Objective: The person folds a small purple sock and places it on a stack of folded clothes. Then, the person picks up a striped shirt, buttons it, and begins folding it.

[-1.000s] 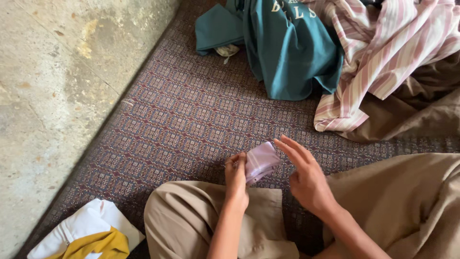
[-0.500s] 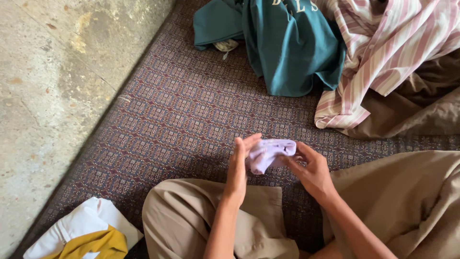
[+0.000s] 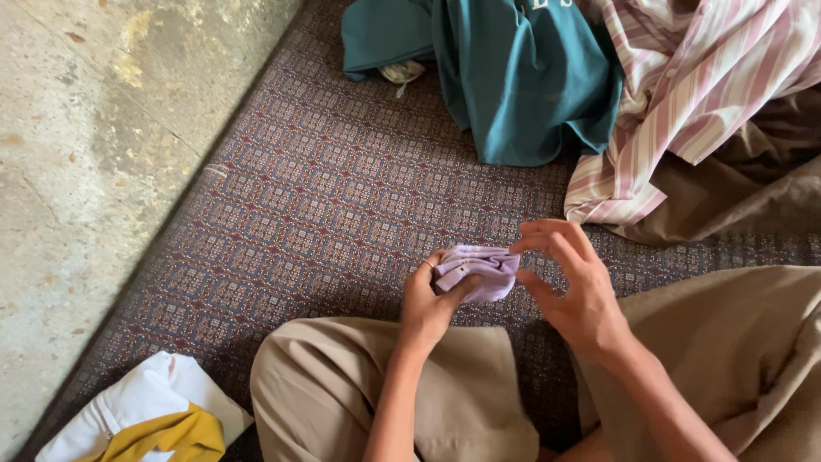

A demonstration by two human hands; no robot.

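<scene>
light: soft, even daylight, moderately bright | shadows: dim patch on the patterned rug just below the fingers of the right hand, faint elsewhere | glare: pale wash on the concrete floor far left of the fingers | focus: sharp overall, slight softness at frame corners

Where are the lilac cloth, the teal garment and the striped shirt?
lilac cloth (image 3: 477, 270), head view, its middle fold.
teal garment (image 3: 522, 81), head view, its broad front.
striped shirt (image 3: 676, 103), head view, its crumpled middle.
</scene>
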